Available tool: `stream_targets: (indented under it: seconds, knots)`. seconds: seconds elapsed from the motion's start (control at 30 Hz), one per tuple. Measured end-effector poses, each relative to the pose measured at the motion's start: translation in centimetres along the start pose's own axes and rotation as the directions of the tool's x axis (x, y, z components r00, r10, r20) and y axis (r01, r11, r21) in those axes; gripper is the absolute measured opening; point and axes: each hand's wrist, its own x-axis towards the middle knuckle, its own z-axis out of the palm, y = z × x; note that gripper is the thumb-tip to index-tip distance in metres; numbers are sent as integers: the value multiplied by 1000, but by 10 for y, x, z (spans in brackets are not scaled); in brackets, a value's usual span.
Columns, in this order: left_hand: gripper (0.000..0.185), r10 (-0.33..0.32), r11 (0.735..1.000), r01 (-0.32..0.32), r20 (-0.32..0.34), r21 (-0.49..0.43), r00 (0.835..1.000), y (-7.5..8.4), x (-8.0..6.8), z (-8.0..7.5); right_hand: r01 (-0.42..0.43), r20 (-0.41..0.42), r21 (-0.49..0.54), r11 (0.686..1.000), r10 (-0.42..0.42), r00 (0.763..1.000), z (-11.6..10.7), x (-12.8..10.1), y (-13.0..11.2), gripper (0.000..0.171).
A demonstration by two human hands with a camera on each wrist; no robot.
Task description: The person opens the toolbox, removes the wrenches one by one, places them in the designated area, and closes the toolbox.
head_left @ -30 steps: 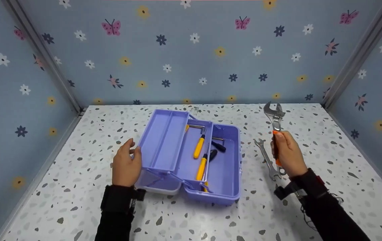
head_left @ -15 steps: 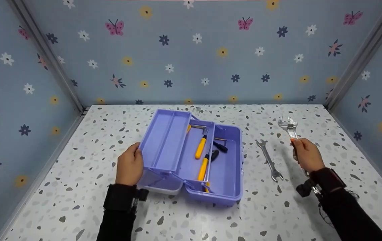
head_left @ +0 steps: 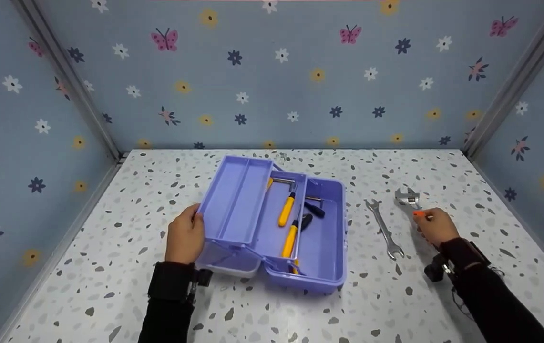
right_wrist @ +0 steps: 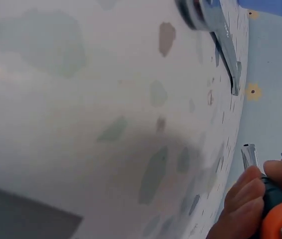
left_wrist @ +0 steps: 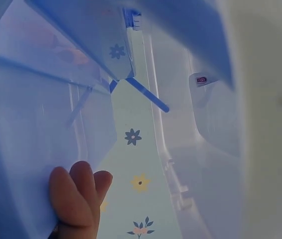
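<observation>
A purple toolbox [head_left: 331, 257] stands unfolded on the table, its stepped trays swung out to the left. My left hand [head_left: 183, 237] grips the left edge of the upper tray [head_left: 241, 200]; in the left wrist view several fingertips [left_wrist: 83, 186] press against the tray's side. At the right, my right hand [head_left: 436, 226] holds an adjustable wrench [head_left: 407, 197] by its black and orange handle [right_wrist: 279, 219], low over the table. Whether the wrench head touches the table is unclear. Just left of it lies a double open-end wrench [head_left: 384, 230].
Yellow-handled tools [head_left: 286, 212] lie in the middle tray, and black-handled tools [head_left: 314, 209] lie in the toolbox's base. The opened lid [head_left: 233, 271] sits below the upper tray. Flowered panels [head_left: 272, 95] close off the table's back and sides.
My right hand has carried the adjustable wrench right, away from the open-end wrench, and lowered it towards the table. My left hand has closed in on the upper tray's edge.
</observation>
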Motion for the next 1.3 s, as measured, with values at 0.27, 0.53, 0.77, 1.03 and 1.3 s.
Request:
stream_targets:
  seconds: [0.27,0.53,0.77,1.03,1.3]
  knots:
    - [36,49,998,-48,-43,30,998,1,-2,0,-48,37,-36,998,50,998,2,6,2,47]
    - [36,32,999,-31,-33,30,999,2,-3,0,-101,29,-38,994,102,994,-1,8,6,41]
    - [35,47,998,-46,-44,30,998,3,-3,0,-123,9,-52,991,123,992,-8,5,6,52]
    - [35,57,998,-55,-52,28,997,1,-3,0,-93,-21,-125,988,91,996,-9,-1,6,50]
    - [34,69,997,-68,-48,23,996,1,-4,0,-109,-17,-204,973,108,994,-7,-1,8,49]
